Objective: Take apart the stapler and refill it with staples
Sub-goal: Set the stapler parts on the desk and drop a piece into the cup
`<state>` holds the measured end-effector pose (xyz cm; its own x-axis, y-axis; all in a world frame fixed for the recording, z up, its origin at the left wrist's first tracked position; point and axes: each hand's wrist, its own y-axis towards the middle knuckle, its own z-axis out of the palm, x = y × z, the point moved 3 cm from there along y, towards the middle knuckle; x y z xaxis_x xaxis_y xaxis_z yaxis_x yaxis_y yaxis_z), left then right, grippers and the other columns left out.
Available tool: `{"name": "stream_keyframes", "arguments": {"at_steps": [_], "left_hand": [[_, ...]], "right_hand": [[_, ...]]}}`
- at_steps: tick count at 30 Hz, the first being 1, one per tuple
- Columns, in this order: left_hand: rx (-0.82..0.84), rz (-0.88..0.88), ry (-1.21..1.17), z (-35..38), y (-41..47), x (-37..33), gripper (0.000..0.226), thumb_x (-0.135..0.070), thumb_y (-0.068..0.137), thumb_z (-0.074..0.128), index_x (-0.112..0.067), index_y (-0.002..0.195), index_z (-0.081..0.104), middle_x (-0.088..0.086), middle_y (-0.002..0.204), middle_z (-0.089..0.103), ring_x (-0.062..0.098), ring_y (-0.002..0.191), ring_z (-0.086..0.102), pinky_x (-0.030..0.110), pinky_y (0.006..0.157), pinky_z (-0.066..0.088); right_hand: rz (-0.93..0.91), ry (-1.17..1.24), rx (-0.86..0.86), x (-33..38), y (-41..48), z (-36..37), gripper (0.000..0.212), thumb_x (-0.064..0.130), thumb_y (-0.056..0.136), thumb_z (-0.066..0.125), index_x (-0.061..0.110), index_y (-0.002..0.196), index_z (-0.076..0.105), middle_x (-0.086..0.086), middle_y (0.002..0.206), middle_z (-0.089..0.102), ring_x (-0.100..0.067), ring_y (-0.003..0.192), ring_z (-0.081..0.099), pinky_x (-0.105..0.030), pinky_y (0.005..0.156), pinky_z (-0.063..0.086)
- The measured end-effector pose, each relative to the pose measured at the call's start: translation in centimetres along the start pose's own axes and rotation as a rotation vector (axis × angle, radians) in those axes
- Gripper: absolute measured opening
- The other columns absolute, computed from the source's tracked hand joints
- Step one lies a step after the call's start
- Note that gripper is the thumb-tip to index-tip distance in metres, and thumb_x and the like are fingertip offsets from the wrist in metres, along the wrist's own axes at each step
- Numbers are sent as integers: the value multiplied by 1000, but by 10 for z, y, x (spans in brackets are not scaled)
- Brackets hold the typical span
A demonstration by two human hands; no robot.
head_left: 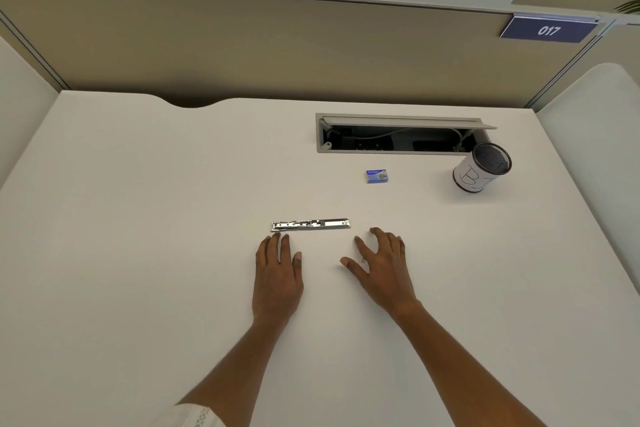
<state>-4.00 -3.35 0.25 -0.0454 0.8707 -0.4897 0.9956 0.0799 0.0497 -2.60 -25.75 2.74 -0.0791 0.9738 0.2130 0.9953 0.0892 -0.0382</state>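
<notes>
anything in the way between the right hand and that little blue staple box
Nothing visible. Only bare desk lies between the right hand and the staple box. The stapler lies left of that path, near the left hand, and the mesh cup stands off to the right.

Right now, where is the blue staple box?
In the head view, the blue staple box lies right of centre, beyond the stapler, just short of the cable hatch.
</notes>
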Motion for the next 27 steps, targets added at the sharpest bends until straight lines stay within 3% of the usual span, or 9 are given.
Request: {"name": "stream_keyframes", "arguments": {"at_steps": [5, 8, 11, 14, 20, 25, 27], "left_hand": [[-4, 0, -11, 0, 0, 1, 53, -32, 106, 38, 4, 142, 53, 22, 147, 52, 39, 140, 41, 53, 114, 42], [3, -5, -15, 1, -1, 0, 55, -34, 106, 35, 3, 143, 52, 21, 148, 51, 38, 141, 39, 52, 115, 42], [4, -6, -6, 2, 0, 1, 54, -32, 106, 37, 3, 143, 52, 21, 148, 51, 39, 141, 39, 53, 115, 42], [2, -4, 1, 3, 0, 2, 49, -28, 108, 40, 3, 143, 52, 21, 148, 51, 38, 142, 39, 52, 115, 41], [-1, -12, -11, 2, 0, 1, 55, -34, 105, 36, 3, 143, 52, 21, 148, 51, 38, 142, 39, 53, 115, 42], [-8, -5, -14, 0, -1, 1, 56, -34, 106, 34, 3, 143, 53, 21, 148, 52, 38, 141, 40, 53, 115, 42], [-4, -8, -7, 0, -1, 1, 56, -34, 106, 34, 3, 143, 53, 21, 148, 52, 39, 141, 40, 53, 115, 42]], "right_hand": [[-101, 68, -80, 1, -23, -2, 47, 53, 94, 60, 15, 117, 73, -12, 131, 59, -33, 120, 51, -46, 107, 44], [7, 252, -71, -4, -23, -11, 40, 31, 88, 75, 13, 124, 70, -10, 127, 61, -28, 118, 54, -34, 100, 48], [127, 327, 51, -8, -19, -17, 46, 10, 89, 71, 9, 134, 62, -8, 123, 64, -28, 112, 60, -32, 99, 49], [148, 330, 65, -2, -18, -15, 38, -1, 88, 65, 4, 126, 67, -12, 114, 69, -31, 100, 67, -34, 92, 53], [134, 316, 55, 24, -4, -11, 21, -3, 90, 53, -2, 100, 72, -15, 93, 70, -35, 89, 66, -41, 78, 54], [163, 384, 68, 26, 0, -15, 34, 1, 87, 65, 5, 121, 70, -11, 107, 71, -28, 96, 68, -31, 86, 53], [181, 373, 90, 23, -3, -14, 33, 6, 85, 70, 7, 118, 71, -9, 107, 69, -26, 97, 67, -24, 82, 47]]}}
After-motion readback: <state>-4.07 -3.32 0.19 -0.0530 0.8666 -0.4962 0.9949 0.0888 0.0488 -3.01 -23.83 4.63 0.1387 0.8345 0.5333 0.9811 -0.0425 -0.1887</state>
